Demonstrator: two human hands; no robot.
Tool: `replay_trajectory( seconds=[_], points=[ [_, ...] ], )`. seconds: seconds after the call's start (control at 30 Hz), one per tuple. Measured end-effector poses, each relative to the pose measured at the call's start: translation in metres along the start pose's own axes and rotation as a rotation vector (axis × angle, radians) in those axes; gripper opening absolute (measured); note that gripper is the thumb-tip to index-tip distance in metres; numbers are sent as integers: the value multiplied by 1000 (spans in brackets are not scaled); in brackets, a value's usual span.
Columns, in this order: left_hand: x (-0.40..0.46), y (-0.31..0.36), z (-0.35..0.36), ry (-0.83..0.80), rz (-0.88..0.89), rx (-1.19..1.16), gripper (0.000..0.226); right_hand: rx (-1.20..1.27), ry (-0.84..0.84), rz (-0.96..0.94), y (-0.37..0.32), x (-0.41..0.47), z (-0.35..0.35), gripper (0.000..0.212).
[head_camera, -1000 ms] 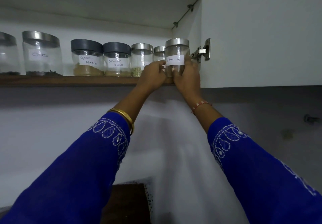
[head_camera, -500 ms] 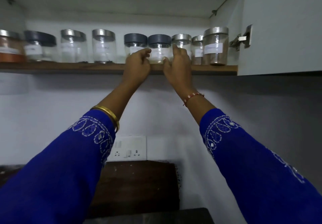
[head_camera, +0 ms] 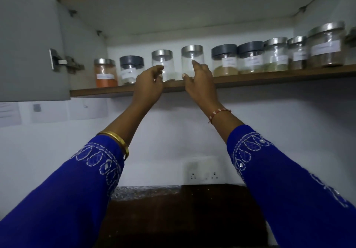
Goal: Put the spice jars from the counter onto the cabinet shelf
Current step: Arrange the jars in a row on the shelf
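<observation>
Spice jars, count nine, in one row along the cabinet shelf (head_camera: 250, 79), all upright.

- Left of both hands: two. Steel-lidded jar of orange-red powder (head_camera: 105, 72); grey-lidded jar (head_camera: 131, 69), pale contents low in the glass.
- Behind the left hand (head_camera: 149, 85): one steel-lidded clear jar (head_camera: 163, 64). Fingers loosely curled just in front of its lower half; contact not discernible, nothing clasped.
- Behind the right hand (head_camera: 200, 82): one steel-lidded clear jar (head_camera: 192, 59), nearly bare inside. Forefinger raised against the glass front, thumb low near the base; other fingers relaxed, no grip.
- Right of both hands: five. Grey-lidded jar of tan powder (head_camera: 224, 59); second grey-lidded jar (head_camera: 250, 57); steel-lidded jar with greenish contents (head_camera: 275, 54); smaller steel-lidded jar (head_camera: 297, 52); large steel-lidded jar of brown spice (head_camera: 326, 44), nearest the shelf's far right end.

Lids: six steel, three grey. Paper labels on most; writing blurred, unreadable.

Hands: two, raised side by side at the shelf edge, a narrow gap between them. Blue embroidered sleeves: two. Gold bangle (head_camera: 117, 141): one, left wrist. Red thread band (head_camera: 218, 112): one, right wrist.

Below the hands: wall socket plate (head_camera: 204, 170): one; dark tabletop (head_camera: 173, 209) beneath it. Left of the hands: open grey cabinet door (head_camera: 28, 35): one, hinge (head_camera: 65, 62) showing.
</observation>
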State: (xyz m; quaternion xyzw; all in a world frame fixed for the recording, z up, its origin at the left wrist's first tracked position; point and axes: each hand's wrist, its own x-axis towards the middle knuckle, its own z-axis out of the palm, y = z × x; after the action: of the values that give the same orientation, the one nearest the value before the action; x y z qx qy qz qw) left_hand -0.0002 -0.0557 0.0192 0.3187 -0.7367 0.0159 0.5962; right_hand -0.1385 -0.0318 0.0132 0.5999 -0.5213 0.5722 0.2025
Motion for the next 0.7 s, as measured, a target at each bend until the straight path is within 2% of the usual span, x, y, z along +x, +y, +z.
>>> replay_trajectory(
  seconds=[0.27, 0.4, 0.7],
  points=[
    [2, -71, -71, -12, -27, -16, 38, -7, -51, -11, -69, -4, 70, 52],
    [5, -89, -92, 34, -50, 5, 37, -9, -114, -58, -91, 2, 91, 49],
    [7, -116, -99, 20, -139, 54, 37, -34, -217, -98, -98, 11, 116, 44]
  ],
)
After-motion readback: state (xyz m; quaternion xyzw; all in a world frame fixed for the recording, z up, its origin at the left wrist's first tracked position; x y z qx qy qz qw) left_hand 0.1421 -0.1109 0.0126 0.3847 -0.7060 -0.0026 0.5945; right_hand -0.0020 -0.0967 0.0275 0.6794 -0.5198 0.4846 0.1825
